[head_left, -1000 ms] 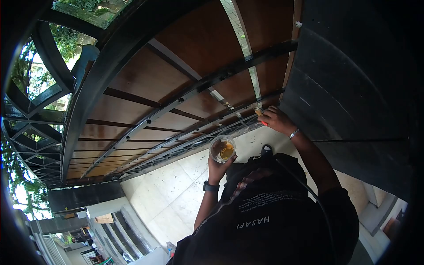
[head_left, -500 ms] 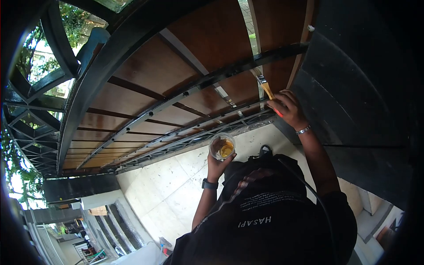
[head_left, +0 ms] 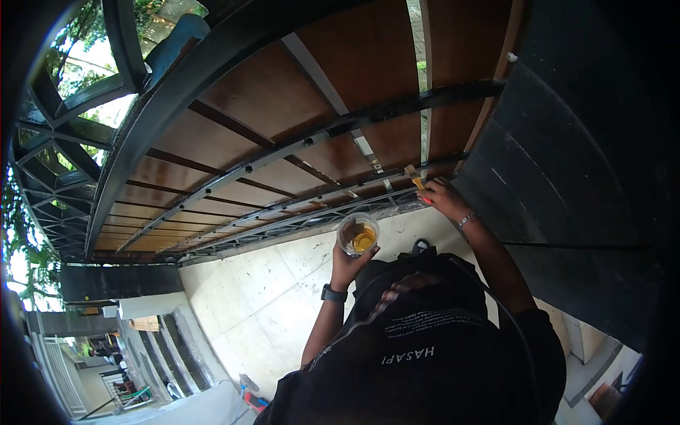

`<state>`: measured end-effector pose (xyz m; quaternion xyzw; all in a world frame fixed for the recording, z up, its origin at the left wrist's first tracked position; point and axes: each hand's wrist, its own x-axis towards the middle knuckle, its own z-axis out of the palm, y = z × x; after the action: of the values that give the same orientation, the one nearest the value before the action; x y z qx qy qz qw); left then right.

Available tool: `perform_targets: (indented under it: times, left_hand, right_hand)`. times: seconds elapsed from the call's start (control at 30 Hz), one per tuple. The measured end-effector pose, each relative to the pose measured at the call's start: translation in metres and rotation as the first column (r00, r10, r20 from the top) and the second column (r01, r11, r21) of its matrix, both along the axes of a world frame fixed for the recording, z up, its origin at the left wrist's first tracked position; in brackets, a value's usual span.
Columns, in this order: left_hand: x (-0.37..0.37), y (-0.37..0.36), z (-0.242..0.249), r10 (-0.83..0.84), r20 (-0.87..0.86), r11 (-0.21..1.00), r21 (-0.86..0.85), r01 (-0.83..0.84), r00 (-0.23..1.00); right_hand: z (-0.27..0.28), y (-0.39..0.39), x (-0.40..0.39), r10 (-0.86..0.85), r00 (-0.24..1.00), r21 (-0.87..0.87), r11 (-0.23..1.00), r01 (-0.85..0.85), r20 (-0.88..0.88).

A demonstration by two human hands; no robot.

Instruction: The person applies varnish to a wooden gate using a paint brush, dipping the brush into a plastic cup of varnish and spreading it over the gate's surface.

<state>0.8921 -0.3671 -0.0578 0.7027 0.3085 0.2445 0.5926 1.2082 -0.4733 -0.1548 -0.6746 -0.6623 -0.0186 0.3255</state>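
Note:
My left hand (head_left: 349,265) is wrapped round a clear plastic cup (head_left: 359,234) with amber liquid in its bottom. The fingers of my right hand (head_left: 445,199) close on the handle of a paintbrush (head_left: 415,177). Its bristles point up at the lower part of a brown panel (head_left: 392,144), close to a dark metal rail; whether they touch is too small to tell. Brown panels and black metal bars make up the long gate in front of me.
A black wall or panel (head_left: 567,163) rises at the right. Pale floor tiles (head_left: 273,301) lie below the gate. Steps (head_left: 177,354) and a white railing (head_left: 60,372) stand at the lower left. A red and blue object (head_left: 255,402) is on the floor.
My right hand and the brush have moved down and slightly left, from the gap beside the panel to lower on the gate. My left hand still holds the cup. The view has shifted slightly.

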Motion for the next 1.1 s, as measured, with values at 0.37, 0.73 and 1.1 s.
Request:
perform_targets:
  times: [0.37,0.73,1.1]
  left_hand:
    - [-0.013,-0.005,-0.011,0.035,0.021,0.999,-0.031,-0.035,0.999]
    - [-0.025,-0.004,-0.019,0.074,0.008,0.996,0.050,-0.074,0.997]
    - [-0.017,0.013,0.004,0.137,-0.072,0.975,0.184,-0.122,0.988]
  right_hand:
    - [0.149,-0.001,0.002,-0.098,0.984,0.347,0.937,0.041,0.148]
    - [0.013,-0.026,-0.019,-0.094,0.995,-0.039,0.995,0.095,0.027]
    - [0.167,-0.019,-0.077,0.022,0.862,0.219,0.970,0.104,-0.506]
